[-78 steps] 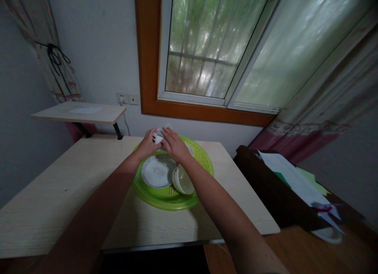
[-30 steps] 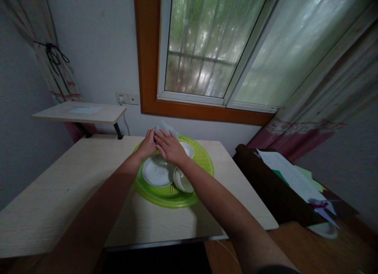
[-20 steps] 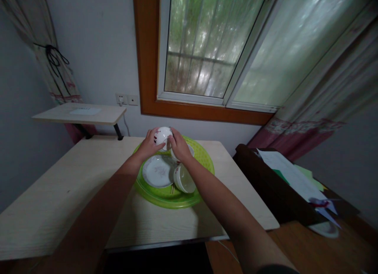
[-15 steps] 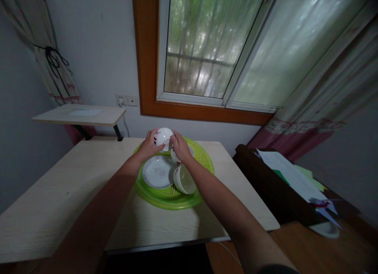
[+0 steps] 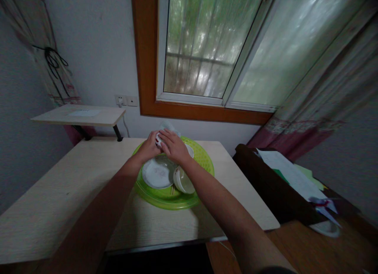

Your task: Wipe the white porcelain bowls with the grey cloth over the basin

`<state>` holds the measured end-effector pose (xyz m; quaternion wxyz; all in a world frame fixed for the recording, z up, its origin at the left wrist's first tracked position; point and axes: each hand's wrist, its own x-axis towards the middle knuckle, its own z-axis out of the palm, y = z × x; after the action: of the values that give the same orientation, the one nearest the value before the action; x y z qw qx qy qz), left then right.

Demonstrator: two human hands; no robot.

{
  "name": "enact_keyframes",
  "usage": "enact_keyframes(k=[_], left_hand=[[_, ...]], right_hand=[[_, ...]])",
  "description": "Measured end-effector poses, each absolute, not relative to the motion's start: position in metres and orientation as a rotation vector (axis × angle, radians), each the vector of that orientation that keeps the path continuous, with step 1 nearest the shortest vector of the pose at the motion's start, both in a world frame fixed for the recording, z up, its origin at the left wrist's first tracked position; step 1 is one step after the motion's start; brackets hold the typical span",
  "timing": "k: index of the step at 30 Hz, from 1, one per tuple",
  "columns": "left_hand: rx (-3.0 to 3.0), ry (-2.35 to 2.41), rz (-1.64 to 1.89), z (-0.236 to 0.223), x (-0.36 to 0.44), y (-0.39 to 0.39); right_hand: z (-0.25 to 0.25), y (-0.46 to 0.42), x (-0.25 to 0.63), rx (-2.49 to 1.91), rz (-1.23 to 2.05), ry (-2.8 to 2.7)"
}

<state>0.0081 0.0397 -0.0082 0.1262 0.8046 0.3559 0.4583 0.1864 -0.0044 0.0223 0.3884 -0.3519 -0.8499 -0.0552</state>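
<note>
Over the far part of a green plastic basket tray (image 5: 206, 159), my left hand (image 5: 150, 146) is closed around the side of a white bowl (image 5: 158, 140) with dark red decoration. My right hand (image 5: 173, 144) lies across that bowl, fingers bent over a pale grey-blue cloth (image 5: 169, 127) that shows beyond the fingertips. Most of the bowl is hidden behind the hands. Below them in the tray, a white plate (image 5: 158, 173) lies flat. Beside it, another bowl (image 5: 184, 181) rests tilted on its side. A further white bowl (image 5: 189, 150) is partly covered by my right hand.
Chopstick-like sticks (image 5: 173, 190) lie in the tray. The tray stands on a light wooden table (image 5: 88, 179). A small raised shelf (image 5: 79, 113) is at the back left, below wall sockets (image 5: 126, 100). Papers (image 5: 291, 179) cover a dark piece of furniture at the right.
My right hand has moved from the bowl's right edge to across it, slightly left. The cloth now shows beyond the fingers, and the bowl is more hidden.
</note>
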Motion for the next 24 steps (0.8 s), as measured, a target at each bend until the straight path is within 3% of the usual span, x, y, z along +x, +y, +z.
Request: enact_keyframes(k=[13,24], left_hand=[[2.428,1.170,1.305,-0.009,0.005,0.040],[2.515,1.117,1.218,-0.012,0.005,0.039]], right_hand=[[0.003,0.019,0.207,-1.214,0.221,-1.680],[0.015,0.004,0.195,-0.971,-0.071,-2.021]])
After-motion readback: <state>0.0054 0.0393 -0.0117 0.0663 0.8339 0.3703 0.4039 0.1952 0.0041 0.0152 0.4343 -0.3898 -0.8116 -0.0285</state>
